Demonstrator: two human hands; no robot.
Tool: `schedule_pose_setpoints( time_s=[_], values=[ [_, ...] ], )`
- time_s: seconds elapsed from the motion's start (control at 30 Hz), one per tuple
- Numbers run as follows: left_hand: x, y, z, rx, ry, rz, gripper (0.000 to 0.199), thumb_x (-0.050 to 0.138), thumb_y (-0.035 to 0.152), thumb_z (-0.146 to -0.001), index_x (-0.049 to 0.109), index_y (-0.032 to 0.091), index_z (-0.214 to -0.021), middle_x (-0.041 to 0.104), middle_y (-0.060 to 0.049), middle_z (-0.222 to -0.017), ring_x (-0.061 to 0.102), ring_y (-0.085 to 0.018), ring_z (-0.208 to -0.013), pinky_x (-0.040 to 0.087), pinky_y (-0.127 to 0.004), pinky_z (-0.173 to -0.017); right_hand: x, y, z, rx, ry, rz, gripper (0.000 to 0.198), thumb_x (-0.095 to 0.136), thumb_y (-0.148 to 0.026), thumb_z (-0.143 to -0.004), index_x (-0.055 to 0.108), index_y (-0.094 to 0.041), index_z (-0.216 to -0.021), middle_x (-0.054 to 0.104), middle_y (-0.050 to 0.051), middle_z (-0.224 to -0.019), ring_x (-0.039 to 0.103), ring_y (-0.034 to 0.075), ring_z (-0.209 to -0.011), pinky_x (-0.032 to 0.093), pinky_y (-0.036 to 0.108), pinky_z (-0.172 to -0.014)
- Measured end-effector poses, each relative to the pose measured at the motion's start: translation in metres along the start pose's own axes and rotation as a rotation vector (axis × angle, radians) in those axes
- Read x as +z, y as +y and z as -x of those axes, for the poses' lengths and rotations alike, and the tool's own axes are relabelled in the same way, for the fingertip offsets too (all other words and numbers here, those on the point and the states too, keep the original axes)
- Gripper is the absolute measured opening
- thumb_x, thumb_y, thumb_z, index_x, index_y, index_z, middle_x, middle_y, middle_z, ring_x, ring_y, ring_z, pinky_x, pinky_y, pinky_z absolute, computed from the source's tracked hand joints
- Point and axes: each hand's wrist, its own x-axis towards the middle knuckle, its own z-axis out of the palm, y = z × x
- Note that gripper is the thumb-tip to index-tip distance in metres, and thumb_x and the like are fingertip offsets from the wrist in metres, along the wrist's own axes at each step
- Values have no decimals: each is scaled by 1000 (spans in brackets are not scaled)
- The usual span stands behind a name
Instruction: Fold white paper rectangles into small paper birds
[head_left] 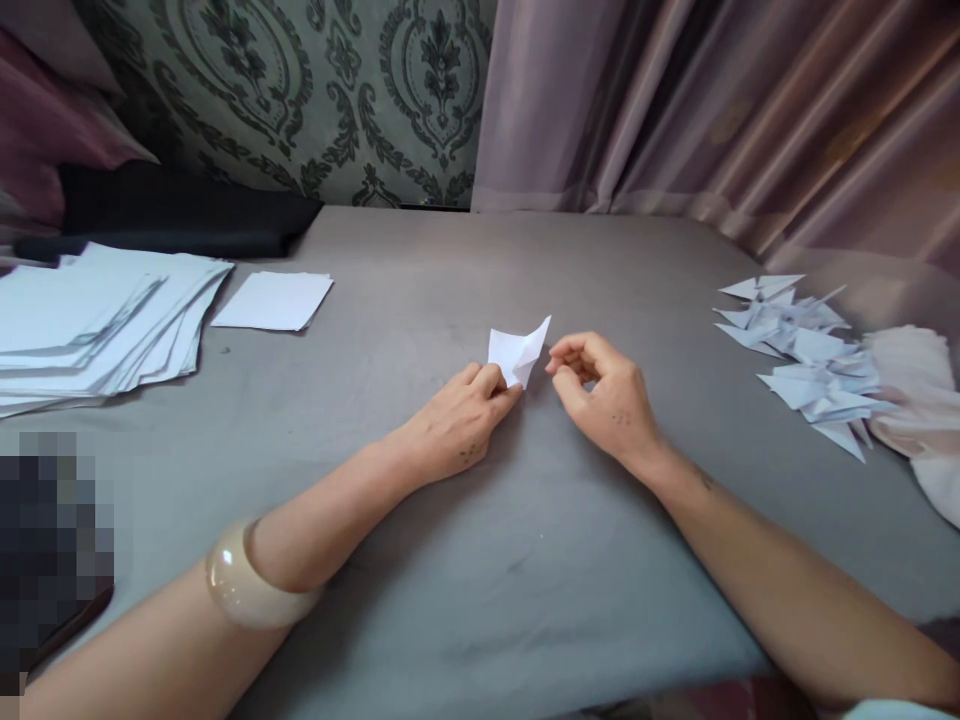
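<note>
A small white sheet of folded paper stands out from the fingers of my left hand, at the middle of the table. My left thumb and fingers pinch its near edge, hiding that part. The paper is creased, with one corner sticking up to the right. Just right of it, my right hand hovers with curled fingers, the thumb and fingertips slightly apart and nothing visible between them. It does not touch the paper.
Grey cloth covers the table. At the left lie a stack of large white sheets and a stack of small square papers. Several folded paper pieces are heaped at the right beside a pale cloth. Black fabric lies at the back left.
</note>
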Motion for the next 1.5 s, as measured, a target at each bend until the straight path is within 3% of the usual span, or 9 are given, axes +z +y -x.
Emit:
schedule_pose_setpoints(
  time_s=[0.1,0.2,0.6,0.9,1.03,1.13,1.23,1.33,1.5],
  values=[
    [2,-1,2,-7,23,13,48,36,4,-86,51,13,-131,53,-13,-112,48,-22,-93,43,-35,-92,0,9,2,59,-79,75,20,50,-16,-79,66,-19,-92,69,4,-86,61,15,-72,48,29,-73],
    [4,-2,3,-2,38,12,50,37,3,-85,51,13,-132,52,-13,-112,47,-22,-92,43,-34,-91,3,12,5,29,-138,107,26,51,-16,-79,69,-19,-98,68,4,-93,60,15,-73,48,29,-74],
    [1,-3,6,-47,26,-121,53,38,5,-87,51,21,-136,48,-11,-98,44,-21,-84,47,-36,-80,6,17,7,-76,-174,52,30,52,-11,-79,74,-21,-96,67,2,-95,59,11,-71,46,25,-66],
    [-4,0,10,-23,54,-99,44,36,8,-93,57,15,-130,57,-14,-102,52,-23,-89,49,-39,-81,-2,17,7,-300,-235,261,34,47,-6,-83,72,-20,-101,65,3,-95,59,14,-80,46,27,-69],
    [-7,-3,13,-27,96,13,37,36,11,-94,65,13,-117,63,-13,-107,57,-23,-94,50,-37,-84,-6,20,4,-449,-286,372,33,45,-8,-88,72,-18,-103,66,6,-96,60,18,-88,46,30,-74],
    [-10,-3,14,-143,167,198,27,45,14,-89,69,16,-100,66,-9,-107,60,-20,-92,50,-33,-81,-8,22,1,-522,-319,417,32,44,-10,-90,72,-17,-104,66,7,-97,60,18,-87,47,31,-76],
    [-16,0,12,-378,204,430,15,54,13,-76,67,17,-84,66,-5,-103,61,-17,-84,50,-30,-76,-9,22,0,-549,-347,456,32,44,-9,-90,73,-16,-103,66,8,-98,60,18,-86,47,31,-76],
    [-20,3,8,-601,250,576,13,54,16,-74,64,18,-80,65,-3,-101,61,-17,-84,49,-31,-75,-10,21,0,-559,-352,467,31,45,-9,-90,73,-16,-103,66,8,-99,59,18,-84,47,31,-74],
    [-16,3,1,-689,261,624,21,60,37,-80,66,17,-75,61,-5,-104,59,-16,-80,48,-34,-77,-10,22,1,-574,-354,453,31,45,-8,-89,72,-17,-101,66,7,-99,59,17,-81,47,31,-74]
  ],
)
